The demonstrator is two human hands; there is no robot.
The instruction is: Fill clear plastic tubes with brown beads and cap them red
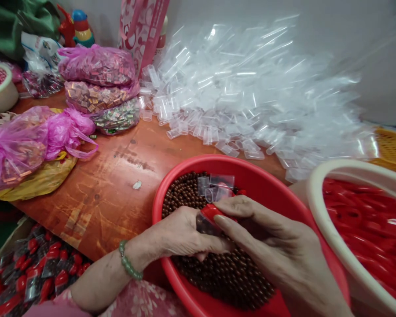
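Over a red basin [157,198], my left hand [181,231] is wrapped round a small clear plastic container [205,225] with dark brown contents. My right hand [280,251] pinches a red cap [210,211] at the container's upper end. Whether the cap is fully seated cannot be made out. Brown round candies or beads [224,281] lie beneath both hands in the basin. A few clear plastic containers [221,181] rest on them behind my fingers, partly hidden.
Clear containers [218,101] are heaped at the back. A cream basin [317,211] of red caps [359,237] stands right, near a yellow basket [394,143]. Pink bags [99,66] of small pieces sit left on the table [119,189]. Red-capped filled containers [36,273] lie lower left.
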